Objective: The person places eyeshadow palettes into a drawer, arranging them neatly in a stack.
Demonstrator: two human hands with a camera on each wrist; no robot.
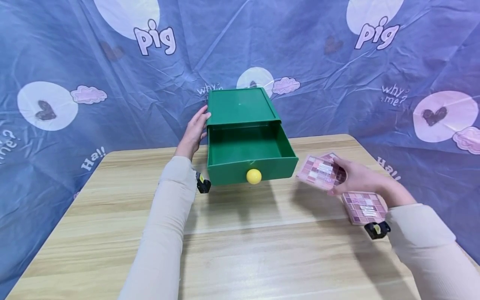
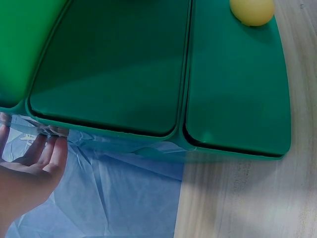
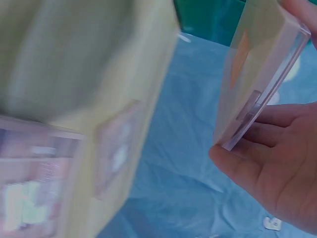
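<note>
A green drawer box stands on the table with its drawer pulled out; the visible drawer floor is bare. A round yellow knob sits on the drawer's front. My left hand rests against the box's left side; in the left wrist view its fingers touch the box's edge. With thumb and fingers, my right hand grips a pink eyeshadow palette above the table, right of the drawer. The right wrist view shows this palette edge-on, held by its rim.
Another eyeshadow palette lies on the wooden table below my right wrist. A further palette lies farther back on the table, mostly hidden behind the held one in the head view. Behind the table hangs a blue printed cloth.
</note>
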